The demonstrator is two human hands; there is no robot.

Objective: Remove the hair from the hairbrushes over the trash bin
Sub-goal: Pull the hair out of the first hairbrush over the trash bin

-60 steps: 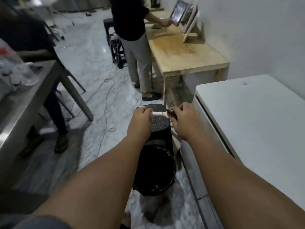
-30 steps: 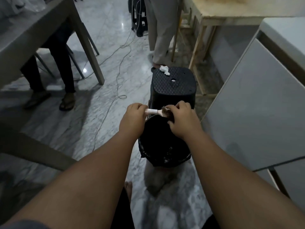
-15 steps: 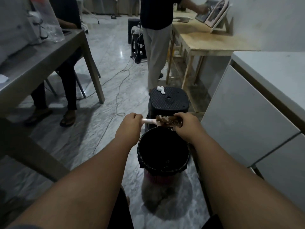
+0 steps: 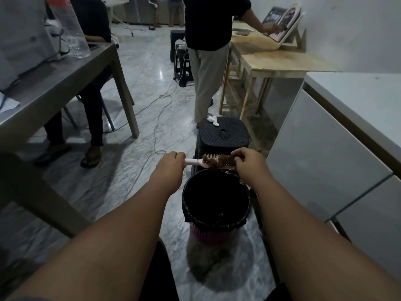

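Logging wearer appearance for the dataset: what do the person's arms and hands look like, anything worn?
Both forearms are bare, and the left hand and right hand are bare too: no gloves, watch, rings or bracelets visible. A grey sleeve edge shows at the bottom-left corner.

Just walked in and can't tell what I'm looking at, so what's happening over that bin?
A person is cleaning a hairbrush above a black-lined trash bin. The left hand grips the pale handle, holding the brush level near the bin's far rim. The right hand pinches at the brown hair tangled in the bristles. A clump is still on the brush, so the pulling isn't finished.
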